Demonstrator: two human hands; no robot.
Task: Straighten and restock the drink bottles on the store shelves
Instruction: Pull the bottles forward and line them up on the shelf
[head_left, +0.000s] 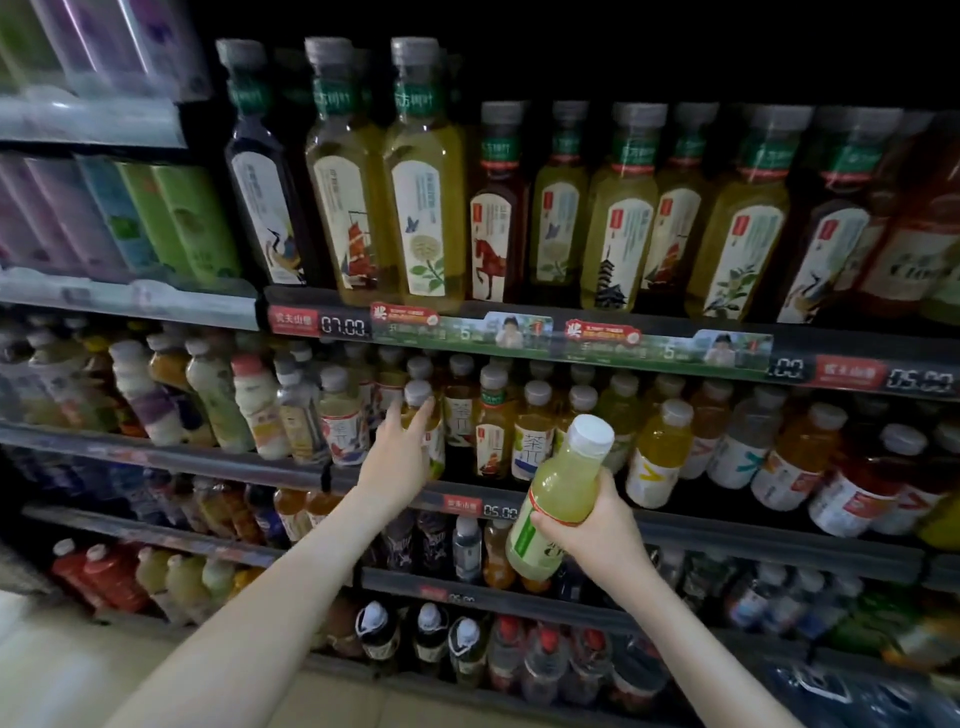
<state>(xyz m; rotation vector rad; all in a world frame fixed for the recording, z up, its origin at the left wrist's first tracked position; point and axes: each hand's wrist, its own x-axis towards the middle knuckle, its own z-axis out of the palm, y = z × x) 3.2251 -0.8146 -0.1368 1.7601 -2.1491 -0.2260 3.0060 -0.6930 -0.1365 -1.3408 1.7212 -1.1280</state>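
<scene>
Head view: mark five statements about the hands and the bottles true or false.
1. The right-hand grip holds a pale green bottle with a white cap. True.
2. That bottle stands on a shelf. False: it is held tilted in the air, in front of the shelves.
3. The left-hand grip reaches into the row below the tall tea bottles. True.
4. The left-hand grip holds a red can. False: it holds nothing; its fingers touch a grey-capped bottle.
5. The tall tea bottles lie on their sides. False: they stand upright.
</scene>
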